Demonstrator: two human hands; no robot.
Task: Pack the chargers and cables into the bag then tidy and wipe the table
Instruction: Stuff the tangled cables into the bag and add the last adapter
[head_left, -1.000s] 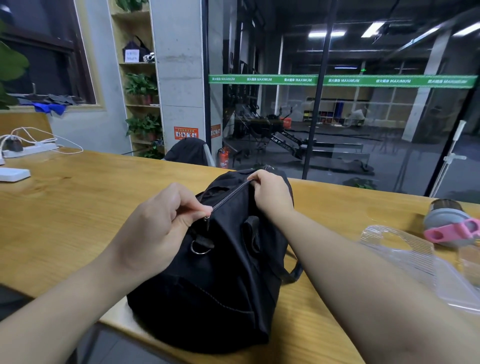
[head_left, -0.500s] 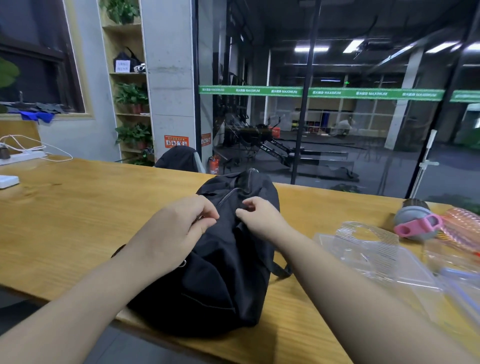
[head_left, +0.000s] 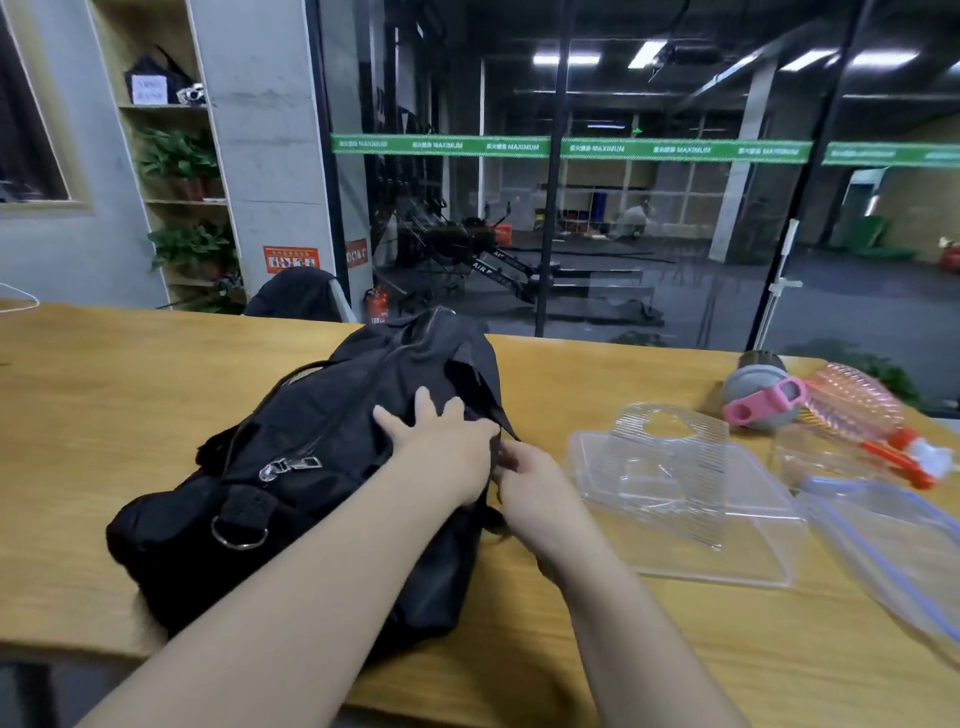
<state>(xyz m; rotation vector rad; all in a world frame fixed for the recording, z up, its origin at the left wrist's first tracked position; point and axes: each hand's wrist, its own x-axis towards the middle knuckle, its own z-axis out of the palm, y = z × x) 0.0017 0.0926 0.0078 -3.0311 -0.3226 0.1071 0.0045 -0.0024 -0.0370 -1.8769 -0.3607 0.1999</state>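
Note:
A black fabric bag (head_left: 311, 441) lies on the wooden table (head_left: 104, 395), its top zipper drawn shut with the metal pull (head_left: 288, 465) near my end. My left hand (head_left: 441, 447) rests flat on the bag's right side, fingers straight and spread. My right hand (head_left: 535, 483) is just beside it at the bag's right edge, fingertips curled and pinching a bit of black fabric or strap. No chargers or cables show outside the bag, apart from a white cable (head_left: 18, 301) at the far left edge.
Right of the bag lie a clear plastic tray (head_left: 675, 493) and a clear zip pouch with a blue edge (head_left: 883, 545). Behind them are a grey bottle with a pink strap (head_left: 758, 400) and a pink ribbed item with a red handle (head_left: 857, 410). A dark chair (head_left: 301, 296) stands behind the table.
My left hand let go of the zipper pull and moved across onto the bag's right side. My right hand came down to the bag's right edge. The view swung to the right.

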